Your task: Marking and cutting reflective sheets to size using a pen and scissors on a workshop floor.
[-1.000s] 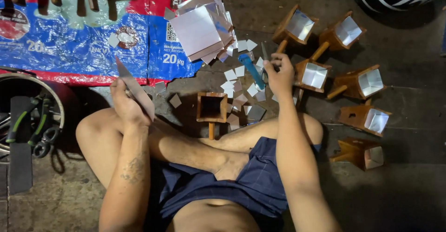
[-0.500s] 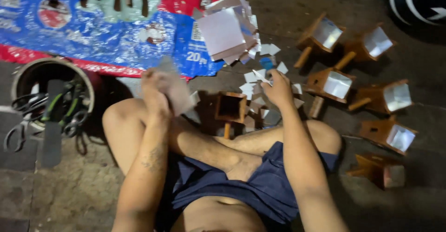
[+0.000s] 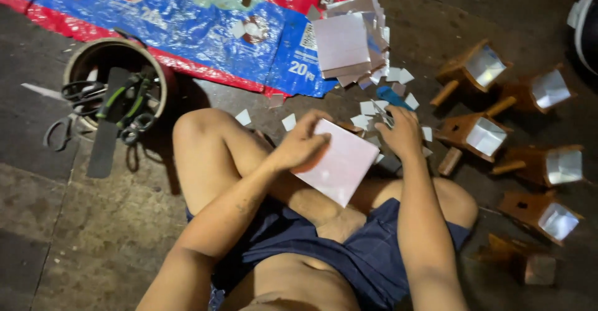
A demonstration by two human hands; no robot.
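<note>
Mirror sheet [image 3: 339, 164], a pale square piece, sits in the middle of the frame, tilted over the person's crossed legs and above the dark blue shorts [image 3: 349, 255]. The left hand [image 3: 299, 146] grasps it at its upper left edge, thumb on the face and the fingers curled behind. The right hand [image 3: 402, 133] is just right of the sheet; it is closed around a small tool with a blue handle [image 3: 391, 96], and the tip seems to be near the sheet's upper right corner, though I cannot tell if it touches.

In my judgement, the sheet should be held firm and flat, better rested on the knee, so a cut goes straight. Fingers should stay away from the raw edges, because such pieces can be sharp, and bare legs are directly below.

Around the hands, small cut squares [image 3: 367, 106] lie scattered on the concrete floor [image 3: 75, 236]. At the right side of the frame, several small wooden boxes with handles [image 3: 476, 133] lie on their sides, each with a shiny square fitted in. At the left, a round bucket [image 3: 84, 62] holds scissors and pliers. Further, in the upper middle, a stack of larger sheets [image 3: 346, 43] rests on a blue and red plastic sack [image 3: 187, 30].
</note>
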